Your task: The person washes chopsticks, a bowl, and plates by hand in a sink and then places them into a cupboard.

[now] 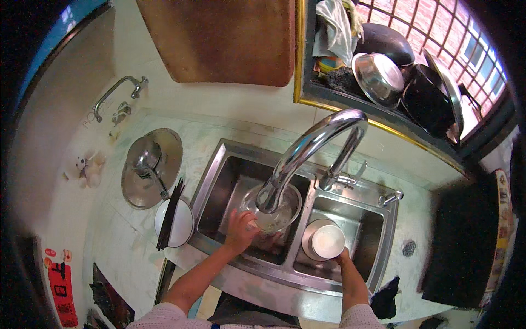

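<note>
My left hand grips the near left rim of a clear round bowl in the left basin of a steel double sink. The chrome spout of the tall faucet hangs over the bowl and hides part of it. Over the right basin, my right hand holds a small pale round cup or bowl from its lower right side; most of its fingers are hidden. Under or behind that vessel, a wider round metal bowl shows in the right basin.
Left of the sink, dark chopsticks lie across a white bowl; a ladle rests on an oval metal tray or lid. A black cloth lies at the front right edge. Pans and a steel basin fill the window ledge.
</note>
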